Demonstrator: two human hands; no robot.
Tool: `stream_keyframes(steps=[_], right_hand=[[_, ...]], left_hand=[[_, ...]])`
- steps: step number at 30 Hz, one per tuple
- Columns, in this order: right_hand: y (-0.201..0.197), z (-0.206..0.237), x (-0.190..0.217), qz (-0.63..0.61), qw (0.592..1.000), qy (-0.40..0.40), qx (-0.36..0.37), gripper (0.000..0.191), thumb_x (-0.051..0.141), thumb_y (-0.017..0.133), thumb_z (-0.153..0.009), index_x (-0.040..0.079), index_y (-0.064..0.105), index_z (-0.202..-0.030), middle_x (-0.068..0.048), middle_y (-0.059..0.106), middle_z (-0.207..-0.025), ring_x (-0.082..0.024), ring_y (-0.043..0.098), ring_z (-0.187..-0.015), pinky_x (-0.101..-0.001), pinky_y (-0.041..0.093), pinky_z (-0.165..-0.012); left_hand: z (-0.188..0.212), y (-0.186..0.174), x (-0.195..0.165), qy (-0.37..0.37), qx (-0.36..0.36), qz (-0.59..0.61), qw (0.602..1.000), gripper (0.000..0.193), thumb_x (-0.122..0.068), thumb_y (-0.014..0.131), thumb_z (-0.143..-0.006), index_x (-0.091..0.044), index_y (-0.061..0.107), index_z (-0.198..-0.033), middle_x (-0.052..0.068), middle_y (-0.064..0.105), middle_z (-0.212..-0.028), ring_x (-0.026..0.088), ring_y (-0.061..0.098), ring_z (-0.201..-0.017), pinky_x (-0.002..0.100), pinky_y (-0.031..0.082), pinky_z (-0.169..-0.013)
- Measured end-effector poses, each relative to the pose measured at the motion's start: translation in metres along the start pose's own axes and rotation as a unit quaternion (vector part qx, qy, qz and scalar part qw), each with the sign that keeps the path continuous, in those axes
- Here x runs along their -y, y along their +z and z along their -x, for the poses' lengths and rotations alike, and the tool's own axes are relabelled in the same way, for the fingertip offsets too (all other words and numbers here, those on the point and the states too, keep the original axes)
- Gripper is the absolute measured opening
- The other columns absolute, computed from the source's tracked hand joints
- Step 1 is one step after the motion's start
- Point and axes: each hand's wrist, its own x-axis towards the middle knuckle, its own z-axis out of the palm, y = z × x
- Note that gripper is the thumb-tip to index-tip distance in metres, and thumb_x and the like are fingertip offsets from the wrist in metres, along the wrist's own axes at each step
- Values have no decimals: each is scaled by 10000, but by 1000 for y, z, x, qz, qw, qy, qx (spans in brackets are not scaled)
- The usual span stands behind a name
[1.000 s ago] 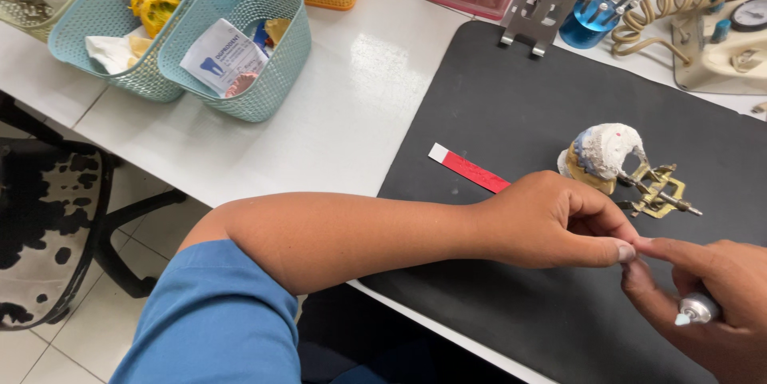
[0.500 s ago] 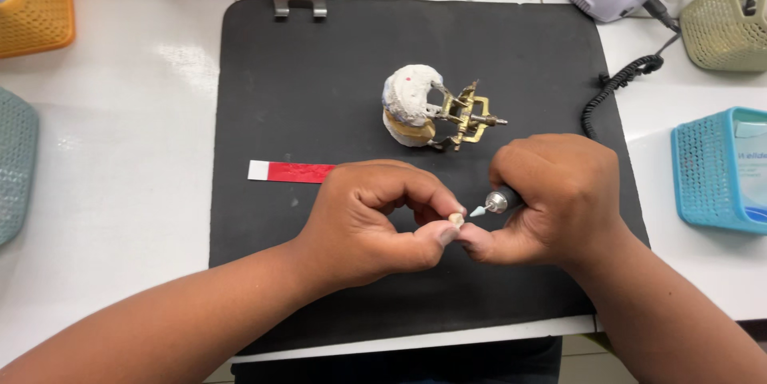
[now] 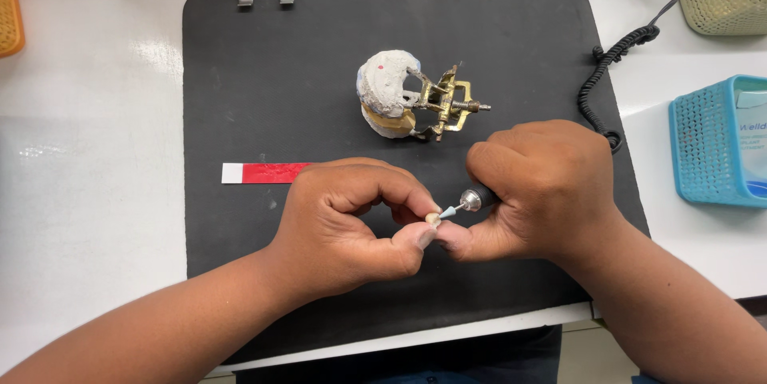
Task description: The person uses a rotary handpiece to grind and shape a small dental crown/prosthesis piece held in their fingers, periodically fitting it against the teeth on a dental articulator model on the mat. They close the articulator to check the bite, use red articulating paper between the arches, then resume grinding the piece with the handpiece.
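A mat [image 3: 319,56] lay on the table [image 3: 88,152]. The cast [image 3: 391,92] stood on the mat, behind both hands. A strip [image 3: 260,173] lay on the mat, left of the left hand [image 3: 351,228]. A basket [image 3: 715,144] stood right of the mat, a cord [image 3: 607,72] between them.

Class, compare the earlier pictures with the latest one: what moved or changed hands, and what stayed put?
The left hand and right hand came from the mat's right edge to its front middle. The small tooth-like piece and the handpiece stay gripped. The plaster model and red strip did not move.
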Motion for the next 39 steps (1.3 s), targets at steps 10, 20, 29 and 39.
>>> stream_keyframes(steps=[10, 20, 29, 39], right_hand=[[1, 0, 1, 4, 1000, 5, 10, 703, 727, 686, -761, 103, 435, -557, -37, 393, -494, -218, 434, -436, -372, 295, -427], [1, 0, 1, -1, 1000, 7, 16, 691, 715, 699, -748, 105, 438, -552, -35, 398, -486, -211, 439, -429, -371, 297, -415], [1, 0, 2, -6, 1000, 15, 23, 679, 697, 717, -735, 106, 440, -550, -38, 405, -486, -219, 446, -429, -379, 299, -414], [1, 0, 2, -5, 1000, 15, 27, 685, 698, 715, -742, 103, 436, -551, -37, 407, -490, -223, 452, -438, -381, 305, -419]], left_hand=[[1, -1, 1, 7, 3, -12, 1000, 117, -95, 790, -841, -26, 745, -923, 47, 758, -887, 79, 712, -771, 214, 607, -701], [0, 0, 2, 6, 0, -15, 1000, 111, -98, 789, -844, -28, 746, -919, 46, 759, -883, 79, 718, -768, 209, 613, -699], [1, 0, 2, 7, 1, -6, 1000, 111, -91, 789, -848, -26, 745, -927, 46, 758, -886, 79, 716, -772, 211, 613, -702], [1, 0, 2, 2, -2, -7, 1000, 118, -90, 792, -844, -23, 744, -928, 50, 757, -894, 80, 719, -778, 212, 614, -706]])
